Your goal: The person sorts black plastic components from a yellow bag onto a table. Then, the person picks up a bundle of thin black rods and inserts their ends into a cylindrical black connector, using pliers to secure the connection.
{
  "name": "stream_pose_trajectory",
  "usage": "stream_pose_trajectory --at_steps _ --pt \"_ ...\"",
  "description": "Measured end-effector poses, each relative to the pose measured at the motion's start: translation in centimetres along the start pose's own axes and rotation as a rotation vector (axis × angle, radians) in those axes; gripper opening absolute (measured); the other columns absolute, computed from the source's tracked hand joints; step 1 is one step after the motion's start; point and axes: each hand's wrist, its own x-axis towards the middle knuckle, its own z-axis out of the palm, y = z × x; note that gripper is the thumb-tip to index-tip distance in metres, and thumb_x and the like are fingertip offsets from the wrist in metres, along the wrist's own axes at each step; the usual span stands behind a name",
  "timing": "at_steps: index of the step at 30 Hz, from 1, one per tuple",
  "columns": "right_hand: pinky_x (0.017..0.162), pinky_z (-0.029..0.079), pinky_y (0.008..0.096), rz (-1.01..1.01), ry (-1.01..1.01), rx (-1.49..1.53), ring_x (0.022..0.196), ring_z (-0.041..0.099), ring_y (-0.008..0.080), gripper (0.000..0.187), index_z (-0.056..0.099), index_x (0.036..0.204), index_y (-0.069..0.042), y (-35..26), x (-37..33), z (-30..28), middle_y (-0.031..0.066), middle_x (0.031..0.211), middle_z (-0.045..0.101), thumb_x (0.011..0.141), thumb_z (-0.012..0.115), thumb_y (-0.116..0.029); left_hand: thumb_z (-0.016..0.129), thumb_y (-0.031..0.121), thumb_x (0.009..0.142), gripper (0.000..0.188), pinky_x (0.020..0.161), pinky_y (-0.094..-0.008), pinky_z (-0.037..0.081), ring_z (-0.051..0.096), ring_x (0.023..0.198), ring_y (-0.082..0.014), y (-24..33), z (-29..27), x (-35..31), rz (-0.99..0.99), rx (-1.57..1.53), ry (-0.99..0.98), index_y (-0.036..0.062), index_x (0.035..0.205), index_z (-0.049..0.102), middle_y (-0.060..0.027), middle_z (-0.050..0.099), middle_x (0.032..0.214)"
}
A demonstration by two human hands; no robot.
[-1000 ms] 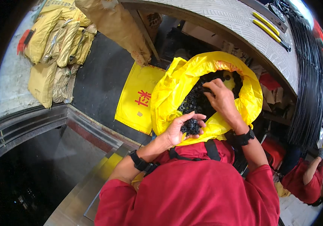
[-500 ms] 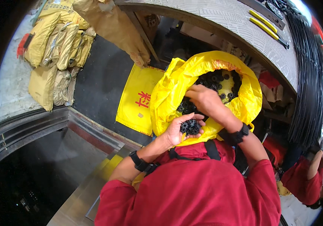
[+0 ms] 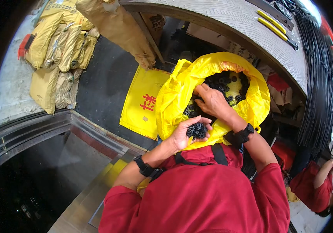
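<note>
My left hand (image 3: 182, 134) is cupped palm up at the near rim of a yellow plastic bag (image 3: 257, 91). A heap of small black ribbed round plastic parts (image 3: 198, 130) fills its palm, with the fingers curled round them. Over the bag's mouth, my right hand (image 3: 214, 103) reaches in from the right, its fingers bent down and drawn together. Whatever its fingertips grip, if anything, is hidden. More loose black ribbed parts (image 3: 219, 82) lie inside the bag around that hand.
A flat yellow sack (image 3: 139, 103) lies left of the bag. Stuffed sacks (image 3: 53, 58) are piled far left. A bench (image 3: 232, 19) above holds yellow-handled pliers (image 3: 275, 29) and a bundle of thin black rods (image 3: 314, 85). Another person's red sleeve (image 3: 310, 180) shows at the right.
My right hand has shifted slightly right, and its fingers are bent differently. My left hand stays put with its heap of parts. The other person at the right has moved a gloved hand.
</note>
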Motion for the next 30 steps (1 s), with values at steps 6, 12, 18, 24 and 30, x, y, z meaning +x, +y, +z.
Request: stream_pose_trajectory --at_steps 6,12,18,24,30 --pt "0.065 0.047 0.0394 -0.098 0.022 -0.171 0.079 0.057 0.0315 0.026 0.051 0.098 -0.006 0.8 0.2 2.0 0.0138 0.095 0.051 0.074 0.059 -0.008 0.041 0.033 0.091 0.038 0.07 -0.0376 0.053 0.061 0.081 -0.0267 -0.2 0.0 0.3 0.001 0.006 -0.022 0.0009 0.107 0.055 -0.0156 0.061 0.095" --pt "0.058 0.048 0.0385 0.086 0.12 0.03 0.07 0.059 0.0306 0.022 0.052 0.095 -0.006 -1.6 -1.7 -2.9 0.0124 0.093 0.052 0.075 0.061 -0.01 0.041 0.037 0.091 0.042 0.071 -0.0356 0.053 0.062 0.082 -0.0219 0.2 0.4 -0.1 0.014 0.015 -0.042 0.0031 0.111 0.053 -0.0108 0.061 0.094" --pt "0.062 0.048 0.0316 0.092 0.002 0.344 0.07 0.06 0.024 0.022 0.054 0.096 -0.004 -5.3 -5.3 -6.1 0.0122 0.091 0.054 0.076 0.063 -0.004 0.04 0.038 0.091 0.043 0.071 -0.0364 0.053 0.061 0.084 -0.0226 0.2 1.2 -0.1 0.014 -0.05 0.043 0.0036 0.113 0.051 -0.0112 0.061 0.096" --pt "0.069 0.048 0.0351 0.151 0.097 -0.278 0.083 0.058 0.027 0.023 0.059 0.095 -0.008 1.3 -2.6 -6.5 0.0088 0.094 0.057 0.072 0.061 -0.005 0.043 0.035 0.09 0.04 0.072 -0.0398 0.052 0.061 0.085 -0.0285 -0.1 -0.2 0.0 0.057 -0.013 -0.066 0.0009 0.108 0.054 -0.0158 0.06 0.097" --pt "0.071 0.047 0.0379 0.163 0.006 -0.561 0.087 0.056 0.0281 0.021 0.058 0.093 -0.01 6.6 -2.0 -5.7 0.0098 0.091 0.056 0.071 0.06 -0.007 0.042 0.034 0.09 0.04 0.069 -0.0389 0.053 0.062 0.081 -0.0279 -0.1 -0.2 0.4 0.016 -0.032 -0.072 0.0005 0.108 0.054 -0.016 0.06 0.097"
